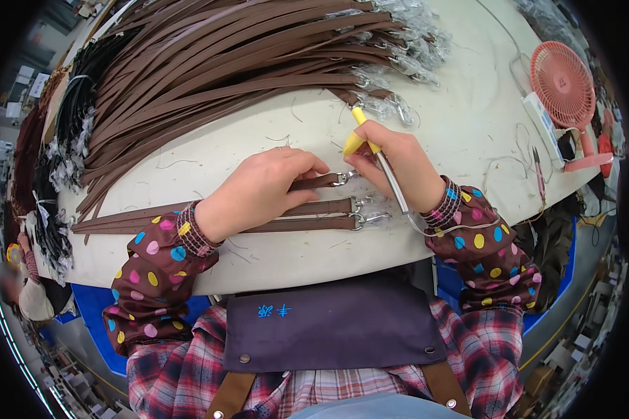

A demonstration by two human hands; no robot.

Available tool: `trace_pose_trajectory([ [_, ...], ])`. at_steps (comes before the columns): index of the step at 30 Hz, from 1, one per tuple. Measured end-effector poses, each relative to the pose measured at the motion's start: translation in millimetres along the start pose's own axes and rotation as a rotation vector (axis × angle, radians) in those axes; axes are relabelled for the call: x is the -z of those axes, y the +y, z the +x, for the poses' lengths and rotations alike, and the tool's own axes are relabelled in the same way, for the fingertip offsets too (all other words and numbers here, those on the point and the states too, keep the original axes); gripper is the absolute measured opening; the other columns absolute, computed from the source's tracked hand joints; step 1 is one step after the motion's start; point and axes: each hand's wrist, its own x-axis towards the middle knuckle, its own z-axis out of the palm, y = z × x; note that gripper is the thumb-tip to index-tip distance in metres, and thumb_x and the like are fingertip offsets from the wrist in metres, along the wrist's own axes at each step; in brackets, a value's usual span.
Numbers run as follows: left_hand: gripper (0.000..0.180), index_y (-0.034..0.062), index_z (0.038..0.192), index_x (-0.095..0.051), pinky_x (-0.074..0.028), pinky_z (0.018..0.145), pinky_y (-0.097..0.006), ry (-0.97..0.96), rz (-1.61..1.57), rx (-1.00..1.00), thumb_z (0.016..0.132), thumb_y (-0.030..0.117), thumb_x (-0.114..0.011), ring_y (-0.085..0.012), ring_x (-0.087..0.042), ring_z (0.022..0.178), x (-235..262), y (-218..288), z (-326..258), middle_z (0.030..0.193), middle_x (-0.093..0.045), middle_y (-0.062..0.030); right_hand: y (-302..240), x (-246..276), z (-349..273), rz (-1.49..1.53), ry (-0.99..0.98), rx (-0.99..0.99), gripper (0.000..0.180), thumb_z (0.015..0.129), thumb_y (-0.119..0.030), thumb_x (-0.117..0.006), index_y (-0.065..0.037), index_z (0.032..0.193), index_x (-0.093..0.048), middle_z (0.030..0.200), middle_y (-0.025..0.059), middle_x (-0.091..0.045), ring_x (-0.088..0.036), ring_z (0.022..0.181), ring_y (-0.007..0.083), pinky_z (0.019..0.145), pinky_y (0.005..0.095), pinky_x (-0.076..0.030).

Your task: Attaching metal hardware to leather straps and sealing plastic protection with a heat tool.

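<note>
My left hand is closed around a brown strap near its end, where a metal clasp sticks out to the right. In my right hand is a corded pen-shaped tool, with a white shaft and yellow parts at the fingers. Its tip points away from me, close to the pile's nearest clasps, and its thin cord runs over my right sleeve. Below my left hand lie two more brown straps, side by side, with metal clasps partly in clear plastic. My fingers hide part of the held strap.
A large pile of brown straps with plastic-wrapped clasps covers the table's far left. Bundled black straps hang over the left edge. To the right stand a pink fan, a white box and pointed tweezers. Loose threads dot the white table.
</note>
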Motion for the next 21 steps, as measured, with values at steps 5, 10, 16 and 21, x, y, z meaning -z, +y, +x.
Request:
trace_pose_trajectory([
  [5, 0.022, 0.0005, 0.11, -0.06, -0.051, 0.065, -0.029, -0.113, -0.306, 0.258, 0.091, 0.011, -0.055, -0.0164, -0.063, 0.068, 13, -6, 6, 0.091, -0.068, -0.0081, -6, 3, -3, 0.049, 0.06, -0.069, 0.021, 0.08, -0.004, -0.07, -0.004, 0.096, -0.055, 0.074, 0.0067, -0.058, -0.055, 0.065, 0.014, 0.063, 0.0262, -0.046],
  [10, 0.028, -0.0016, 0.118, -0.055, -0.049, 0.062, -0.023, -0.324, -0.778, 0.423, 0.1, 0.014, -0.041, -0.0071, -0.056, 0.066, 21, -10, 11, 0.087, -0.067, -0.0027, 3, -2, -7, -0.052, 0.035, 0.138, 0.029, 0.076, -0.006, -0.071, -0.004, 0.1, -0.055, 0.085, 0.0129, -0.06, -0.06, 0.075, 0.0282, 0.066, 0.034, -0.049],
  [16, 0.028, 0.0019, 0.114, -0.057, -0.044, 0.053, -0.021, -0.343, -0.707, 0.452, 0.1, 0.02, -0.042, -0.0053, -0.05, 0.059, 20, -10, 14, 0.081, -0.064, -0.0003, 4, -5, -6, -0.105, 0.043, 0.215, 0.032, 0.074, -0.003, -0.07, -0.004, 0.102, -0.054, 0.086, 0.014, -0.059, -0.058, 0.077, 0.0325, 0.068, 0.037, -0.049],
  [21, 0.026, 0.004, 0.109, -0.06, -0.043, 0.051, -0.021, -0.269, -0.625, 0.503, 0.099, 0.022, -0.045, -0.0048, -0.05, 0.059, 15, -5, 14, 0.079, -0.064, -0.0011, 6, -6, -6, -0.113, 0.066, 0.25, 0.031, 0.075, -0.003, -0.07, -0.003, 0.101, -0.053, 0.086, 0.0142, -0.058, -0.058, 0.079, 0.033, 0.069, 0.0375, -0.049],
])
